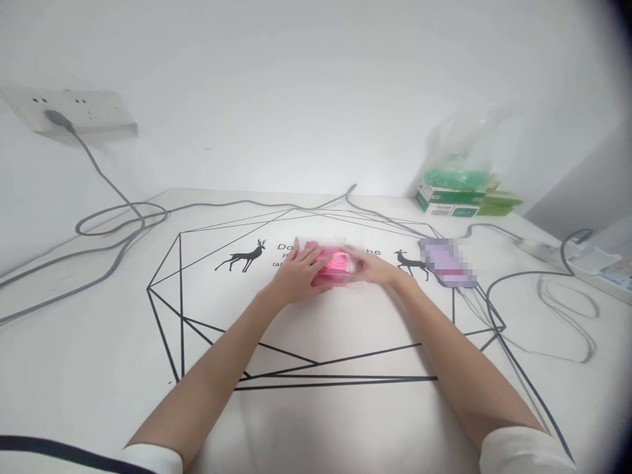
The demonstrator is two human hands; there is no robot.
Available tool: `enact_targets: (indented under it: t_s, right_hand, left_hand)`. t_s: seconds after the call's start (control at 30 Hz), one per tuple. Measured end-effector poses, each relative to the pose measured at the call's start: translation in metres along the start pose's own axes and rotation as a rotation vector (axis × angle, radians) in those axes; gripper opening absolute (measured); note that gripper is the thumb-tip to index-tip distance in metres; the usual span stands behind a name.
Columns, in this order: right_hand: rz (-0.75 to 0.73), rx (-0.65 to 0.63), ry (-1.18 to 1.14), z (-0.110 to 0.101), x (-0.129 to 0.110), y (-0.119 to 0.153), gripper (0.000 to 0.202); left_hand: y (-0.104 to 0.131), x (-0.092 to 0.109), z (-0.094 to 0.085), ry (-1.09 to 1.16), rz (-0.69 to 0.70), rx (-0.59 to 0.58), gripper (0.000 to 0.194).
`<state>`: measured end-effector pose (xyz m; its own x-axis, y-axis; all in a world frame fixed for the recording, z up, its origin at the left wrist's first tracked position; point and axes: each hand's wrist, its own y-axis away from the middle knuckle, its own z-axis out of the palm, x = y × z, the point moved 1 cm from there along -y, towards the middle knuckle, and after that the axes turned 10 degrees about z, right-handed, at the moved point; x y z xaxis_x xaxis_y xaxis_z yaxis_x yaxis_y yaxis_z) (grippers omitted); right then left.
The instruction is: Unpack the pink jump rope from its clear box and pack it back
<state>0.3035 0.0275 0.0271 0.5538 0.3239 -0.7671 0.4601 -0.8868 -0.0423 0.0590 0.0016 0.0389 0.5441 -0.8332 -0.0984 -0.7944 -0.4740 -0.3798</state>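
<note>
Just past the middle of the table (113, 368), toward its far edge, the left hand (297, 271) lies over the pink thing (336, 262), fingers a bit apart. I'd keep that palm light and steady, because the clear wrap (323, 242) around it looks thin and could crease or slide. The right hand (374, 266) is at the other end, fingers curled in — can't tell if they're pinching the wrap. Small, level moves there seem best, with both wrists low. Further right, the phone (444, 262) is near that forearm — I'd mind the elbow.
</note>
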Motion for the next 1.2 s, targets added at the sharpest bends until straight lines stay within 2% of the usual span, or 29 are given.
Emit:
enact_targets:
  t_s: [0.1,0.2,0.27,0.37,0.47,0.53,0.83,1.0,1.1,1.2]
  right_hand:
    - [-0.067,0.009,-0.002,0.000,-0.003,0.001,0.073]
    - [-0.100,0.023,-0.026,0.000,-0.007,0.002,0.072]
    - [-0.136,0.016,-0.039,0.000,-0.009,0.002,0.070]
    - [-0.159,0.023,-0.042,0.000,-0.006,0.001,0.066]
    - [-0.097,0.045,-0.033,0.001,0.001,-0.001,0.063]
    - [-0.068,0.052,-0.034,0.002,0.004,-0.001,0.063]
    - [-0.096,0.050,-0.050,0.001,0.001,0.002,0.066]
    - [-0.151,0.029,-0.049,0.003,0.005,-0.001,0.068]
    - [-0.128,0.061,-0.039,0.005,0.008,-0.002,0.070]
    - [-0.097,0.063,-0.035,0.005,0.009,-0.002,0.069]
  left_hand:
    - [-0.001,0.001,-0.002,0.017,-0.009,0.004,0.061]
    - [-0.006,0.010,-0.007,0.034,-0.014,0.050,0.054]
    - [-0.013,0.022,-0.008,0.046,-0.013,0.112,0.047]
    - [-0.022,0.048,-0.008,0.082,0.103,0.165,0.040]
    - [-0.025,0.069,-0.004,0.097,0.208,0.119,0.040]
    - [-0.025,0.077,-0.001,0.094,0.234,0.080,0.039]
    - [-0.028,0.081,-0.004,0.112,0.247,0.043,0.032]
    - [-0.032,0.091,-0.001,-0.058,0.322,0.020,0.024]
    - [-0.034,0.097,0.003,-0.184,0.369,0.001,0.023]
    - [-0.035,0.103,0.006,-0.304,0.429,-0.070,0.026]
